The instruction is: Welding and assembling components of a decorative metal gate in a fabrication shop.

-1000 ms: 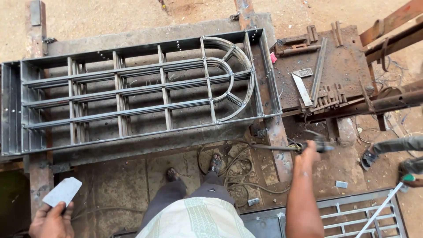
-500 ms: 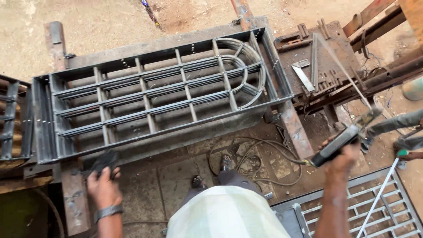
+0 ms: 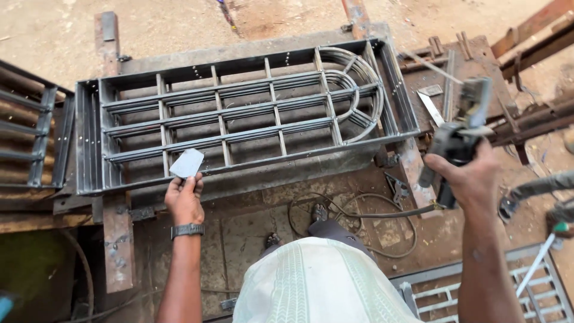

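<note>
Between the fingertips of the left hand [image 3: 184, 200] sits a small pale plate [image 3: 187, 163], a flat grey rectangle with one corner up; thumb and fingers are closed on its lower edge, and it is held in front of the near rail of the steel grille [image 3: 239, 113]. A dark metal watch [image 3: 187, 229] circles that wrist, and the bare forearm runs down toward the bottom of the view.

Off to the other side, the right hand [image 3: 472, 179] is wrapped around the dark handle of a welding electrode holder [image 3: 457, 134], fingers closed tight around it, its head tilted up and away, raised beside the right end of the grille. A thin electrode rod [image 3: 427, 64] slants up-left from its head, and a dark cable [image 3: 359, 212] loops across the ground below the hand.

The grille lies flat on rusty steel supports [image 3: 116, 233], a long rectangular frame of bars with nested arched bars at its right end. Past that end lies a cluttered rusty work plate [image 3: 454, 78] with scraps of metal on it. A second barred frame [image 3: 36, 137] lies to the left, and a third grille [image 3: 526, 287] shows at the lower right. The person's pale ribbed shirt [image 3: 317, 281] fills the bottom centre, with sandalled feet [image 3: 296, 224] on the stained concrete just beyond it.
</note>
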